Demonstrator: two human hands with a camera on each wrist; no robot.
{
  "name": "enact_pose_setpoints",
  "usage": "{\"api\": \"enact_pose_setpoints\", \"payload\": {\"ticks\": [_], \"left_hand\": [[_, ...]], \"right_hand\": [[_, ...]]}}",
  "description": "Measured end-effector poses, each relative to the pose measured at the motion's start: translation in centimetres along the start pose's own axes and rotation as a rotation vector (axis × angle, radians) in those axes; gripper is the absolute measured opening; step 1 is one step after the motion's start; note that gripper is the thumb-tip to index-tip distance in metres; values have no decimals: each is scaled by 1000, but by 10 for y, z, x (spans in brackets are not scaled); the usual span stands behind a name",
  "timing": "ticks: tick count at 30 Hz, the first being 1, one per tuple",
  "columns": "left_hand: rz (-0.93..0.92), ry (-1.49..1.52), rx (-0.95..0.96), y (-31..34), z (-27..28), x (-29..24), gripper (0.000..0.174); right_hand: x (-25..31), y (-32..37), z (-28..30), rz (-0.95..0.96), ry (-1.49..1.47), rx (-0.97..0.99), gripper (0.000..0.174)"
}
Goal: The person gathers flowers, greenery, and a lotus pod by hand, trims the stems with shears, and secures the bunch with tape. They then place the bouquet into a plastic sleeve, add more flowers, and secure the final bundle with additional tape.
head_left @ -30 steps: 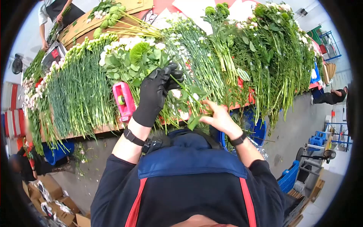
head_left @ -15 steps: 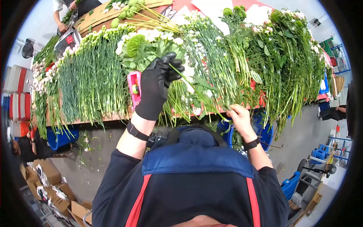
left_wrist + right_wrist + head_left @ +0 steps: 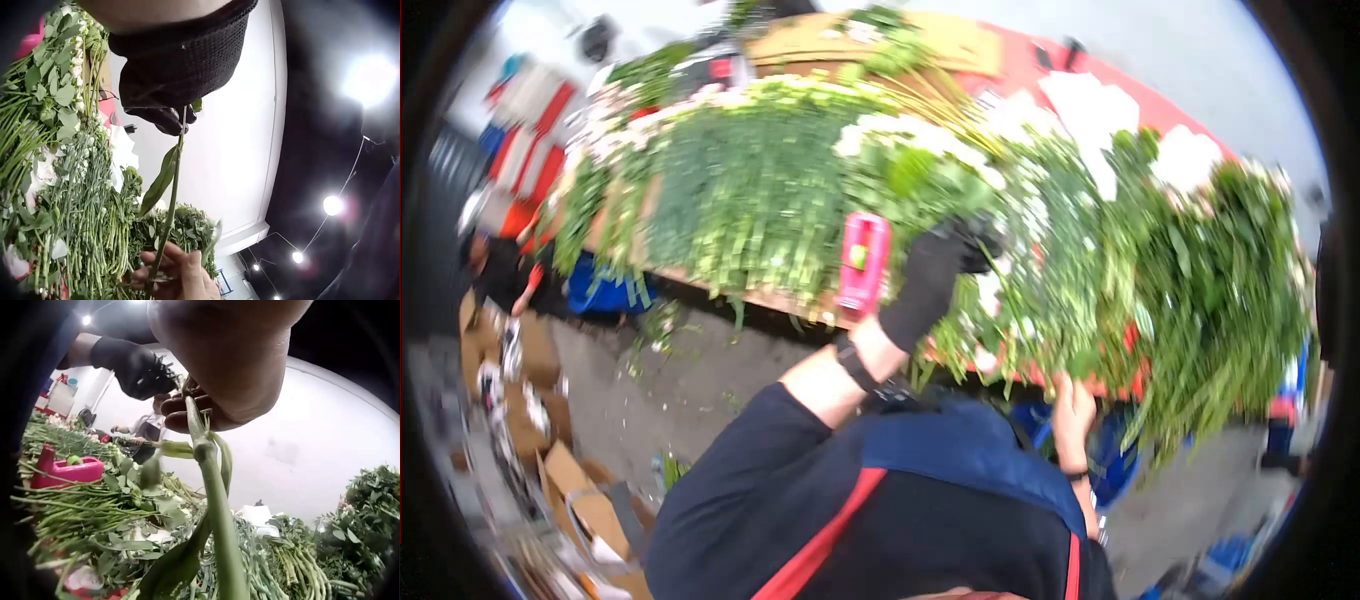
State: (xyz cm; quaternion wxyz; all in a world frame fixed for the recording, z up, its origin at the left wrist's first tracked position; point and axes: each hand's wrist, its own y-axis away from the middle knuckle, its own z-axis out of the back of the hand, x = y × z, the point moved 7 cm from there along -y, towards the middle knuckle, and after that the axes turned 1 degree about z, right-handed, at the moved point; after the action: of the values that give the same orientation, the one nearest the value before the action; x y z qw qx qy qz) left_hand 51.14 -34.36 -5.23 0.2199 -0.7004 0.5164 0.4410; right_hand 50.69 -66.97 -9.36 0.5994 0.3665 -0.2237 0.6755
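Observation:
My left hand [image 3: 948, 268], in a black glove, grips a green flower stem [image 3: 173, 194] near its upper part. Long leaves hang from that stem. Lower down, my bare right hand [image 3: 187, 275] has its fingers and thumb curled round the same stem. In the right wrist view the stem's thick lower end, with a knobbly joint and leaves, runs from my right hand [image 3: 231, 369] towards the camera. The flower head is hidden behind the glove. Under and beside the left hand lies a leafy bunch with white blooms [image 3: 915, 140].
A pink tape dispenser [image 3: 863, 262] stands left of my gloved hand. Rows of cut stems [image 3: 745, 190] cover the table, overhanging its front edge. A blue bucket [image 3: 1115, 460] is below the right hand. Another person [image 3: 149, 428] stands across the table; cardboard boxes [image 3: 510, 345] sit at lower left.
The head view has swung left, blurring the scene. My right hand has gone from open fingers near the stem to gripping it; my left hand keeps its hold.

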Motion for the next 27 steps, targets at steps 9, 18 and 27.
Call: {"api": "enact_pose_setpoints", "payload": {"ticks": [9,18,27], "left_hand": [[120,-47,284,46,-53,2,28],[-29,-287,456,83,-58,28,36],[-321,-821,639,88,-91,20,31]], "right_hand": [[78,-10,-22,219,-548,392,66],[51,5,-25,451,-122,274,9],[75,10,39,106,-239,196,59]]}}
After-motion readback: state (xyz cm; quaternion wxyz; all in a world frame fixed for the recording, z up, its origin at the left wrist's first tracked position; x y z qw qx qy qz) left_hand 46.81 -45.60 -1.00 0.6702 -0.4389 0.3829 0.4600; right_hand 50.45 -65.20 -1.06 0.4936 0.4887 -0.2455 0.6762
